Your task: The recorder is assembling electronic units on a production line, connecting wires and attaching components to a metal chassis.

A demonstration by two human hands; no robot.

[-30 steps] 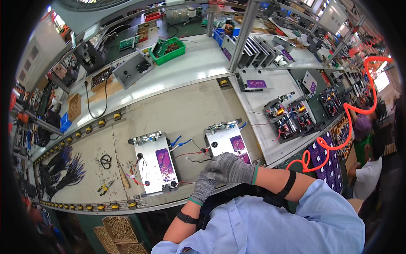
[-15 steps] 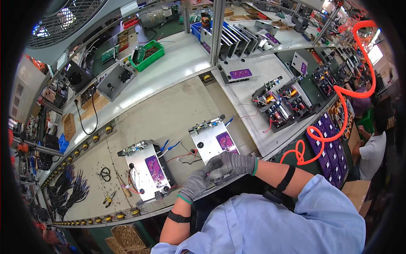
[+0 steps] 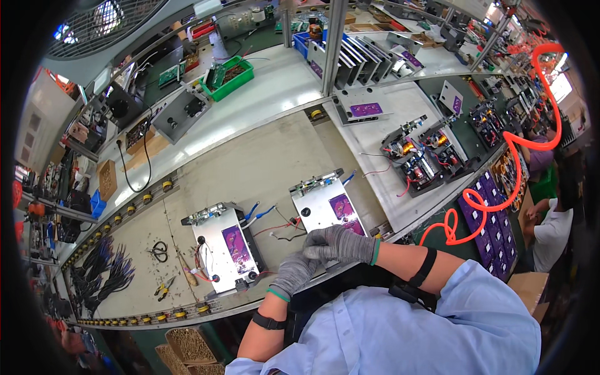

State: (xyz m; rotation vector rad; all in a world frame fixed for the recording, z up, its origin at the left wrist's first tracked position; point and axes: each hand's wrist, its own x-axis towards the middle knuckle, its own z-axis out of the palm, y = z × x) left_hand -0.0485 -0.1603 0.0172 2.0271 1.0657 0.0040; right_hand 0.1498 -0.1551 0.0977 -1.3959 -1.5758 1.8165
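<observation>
Both my hands wear grey knitted gloves and meet at the near edge of a silver metal housing [image 3: 315, 215] with purple printed panels. My left hand [image 3: 294, 275] is closed just below that edge. Over it, my right hand [image 3: 342, 244] curls with its fingers pressed together and touching the left one. Whatever the fingers grip is hidden by the gloves. Blue and black wires stick out of this housing. To the left lies a similar silver housing [image 3: 217, 253] with a purple panel and blue-tipped leads, which neither hand touches.
Left on the bench lie a bundle of black cables [image 3: 103, 275], yellow-handled pliers [image 3: 164, 289] and black scissors [image 3: 159, 251]. Opened units with copper coils [image 3: 415, 156] stand at right. A coiled orange air hose [image 3: 514, 169] hangs there. A co-worker [image 3: 550, 228] sits far right.
The whole view has shifted a little, so the bench and housings appear farther right. My hands stay together at the same housing edge, the fingers slightly rearranged.
</observation>
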